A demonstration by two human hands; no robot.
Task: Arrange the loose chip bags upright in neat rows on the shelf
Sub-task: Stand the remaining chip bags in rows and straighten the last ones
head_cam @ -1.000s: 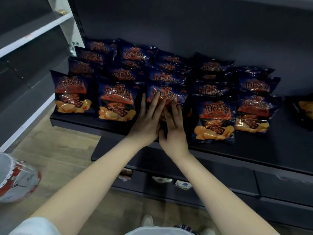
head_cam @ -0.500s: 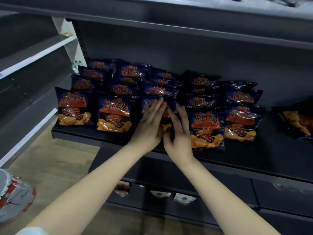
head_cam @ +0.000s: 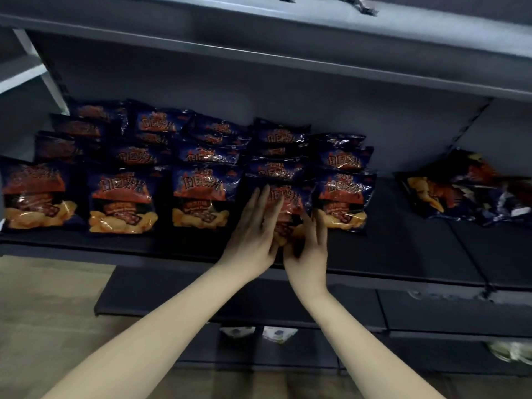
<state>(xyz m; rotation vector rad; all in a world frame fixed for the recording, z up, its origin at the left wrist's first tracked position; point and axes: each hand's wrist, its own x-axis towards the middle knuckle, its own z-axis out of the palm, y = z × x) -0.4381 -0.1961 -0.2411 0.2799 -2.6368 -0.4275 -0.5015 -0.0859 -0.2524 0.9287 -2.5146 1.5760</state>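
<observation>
Dark blue chip bags with orange print stand upright in several rows on the black shelf (head_cam: pixel 403 254). The front bags (head_cam: pixel 121 203) face me, with more stacked behind them. My left hand (head_cam: pixel 253 234) and my right hand (head_cam: pixel 308 243) press with straight fingers on either side of the front bag of the fourth row (head_cam: pixel 288 200), holding it between them. That bag's lower part is hidden behind my hands. A loose heap of the same bags (head_cam: pixel 460 194) lies flat on the shelf at the right, apart from the rows.
A grey upper shelf (head_cam: pixel 288 53) overhangs the bags. Bare black shelf lies between the rows and the loose heap. Below is a lower dark shelf with small white packets (head_cam: pixel 276 332). Wooden floor (head_cam: pixel 43 298) shows at the lower left.
Both hands have shifted right from the third row's front bag to the fourth row's front bag. The view has tilted up and right, so the loose heap shows more fully.
</observation>
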